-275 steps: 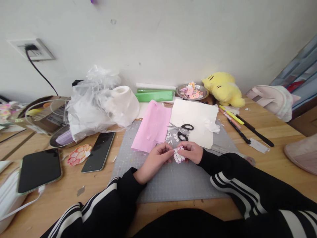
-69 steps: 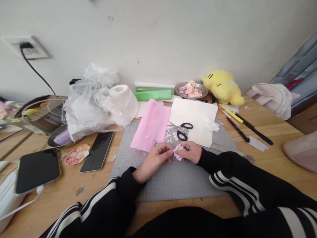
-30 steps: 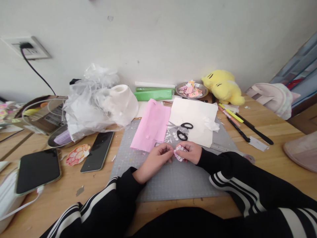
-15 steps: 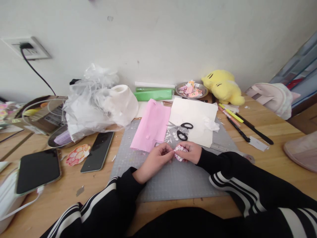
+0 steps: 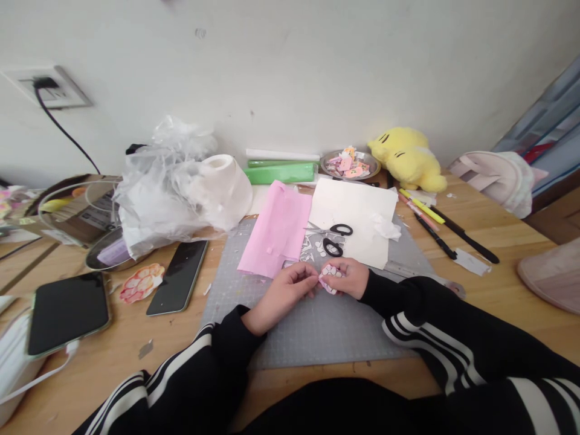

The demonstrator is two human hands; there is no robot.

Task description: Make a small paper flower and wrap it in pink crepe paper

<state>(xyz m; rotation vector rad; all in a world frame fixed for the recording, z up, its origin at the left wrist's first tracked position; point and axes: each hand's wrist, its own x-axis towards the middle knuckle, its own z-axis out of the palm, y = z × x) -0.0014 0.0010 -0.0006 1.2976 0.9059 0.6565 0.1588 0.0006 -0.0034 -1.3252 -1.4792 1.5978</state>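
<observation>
A small pink-and-white paper cutout with dark outlines [image 5: 331, 280] is pinched in my right hand [image 5: 348, 278], thumb on top. My left hand [image 5: 293, 290] is closed, its thumb and forefinger pinched together at the cutout's left edge; whether they grip that edge is too small to make out for certain. Both hands hover over the grey cutting mat [image 5: 294, 338]. Just beyond them lie black-handled scissors [image 5: 334, 240], open, on a white paper sheet [image 5: 353, 199] and white paper scraps [image 5: 310, 246]. A pink sheet [image 5: 276, 229] lies beyond my left hand.
At left are a dark phone [image 5: 178, 278], a flower-like paper cutout [image 5: 142, 283], a charging tablet-like device [image 5: 67, 312] and a plastic bag [image 5: 154, 193]. A metal dish of cutouts [image 5: 350, 164] and a yellow plush [image 5: 408, 158] stand at the back. Pens [image 5: 435, 232] lie right.
Both hands stay almost in place around the paper cutout, which has tilted slightly. The whole view has shifted a little; nothing else has visibly moved.
</observation>
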